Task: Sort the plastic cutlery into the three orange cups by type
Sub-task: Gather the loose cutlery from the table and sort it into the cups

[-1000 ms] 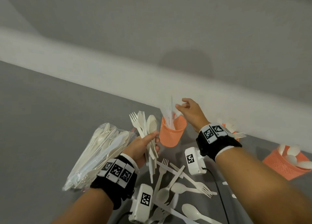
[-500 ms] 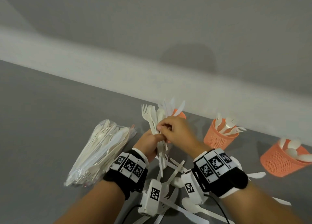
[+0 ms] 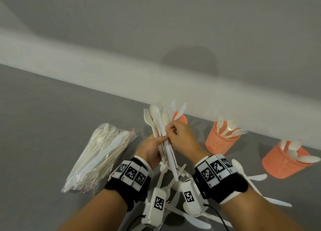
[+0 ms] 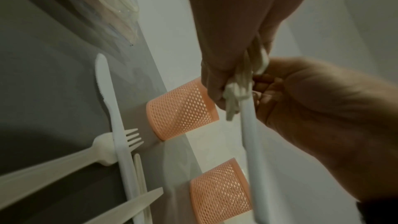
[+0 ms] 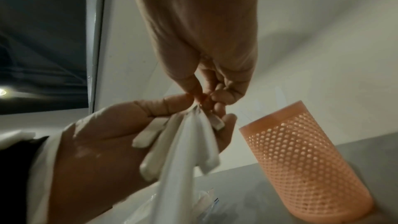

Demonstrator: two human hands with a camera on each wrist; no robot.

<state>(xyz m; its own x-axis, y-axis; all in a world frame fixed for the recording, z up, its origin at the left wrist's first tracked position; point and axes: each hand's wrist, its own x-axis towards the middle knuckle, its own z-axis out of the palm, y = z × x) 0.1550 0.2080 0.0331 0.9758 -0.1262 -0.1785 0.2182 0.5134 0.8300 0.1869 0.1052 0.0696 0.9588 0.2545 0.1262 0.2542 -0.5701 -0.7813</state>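
Observation:
My left hand [image 3: 160, 141] grips an upright bundle of white cutlery [image 3: 157, 119] made up of forks, spoons and knives. My right hand [image 3: 169, 134] pinches one white knife [image 3: 171, 156] in that bundle; its lower end hangs below both hands. In the right wrist view the right hand's fingertips [image 5: 200, 98] meet the left hand's thumb over the handles [image 5: 183, 142]. Behind the hands stands the orange knife cup [image 3: 181, 119]. The fork cup [image 3: 220, 142] and the spoon cup [image 3: 284, 164] stand further to the right.
A clear bag of more cutlery [image 3: 99, 157] lies at the left. Loose forks, knives and spoons [image 3: 163, 176] lie on the grey table [image 3: 52, 126] under my wrists, and others [image 3: 257, 177] lie right of them. A white wall ledge [image 3: 121, 74] runs behind the cups.
My right hand has come back from the knife cup to the bundle and taken hold of a knife. The left hand has kept its grip on the bundle and moved slightly right.

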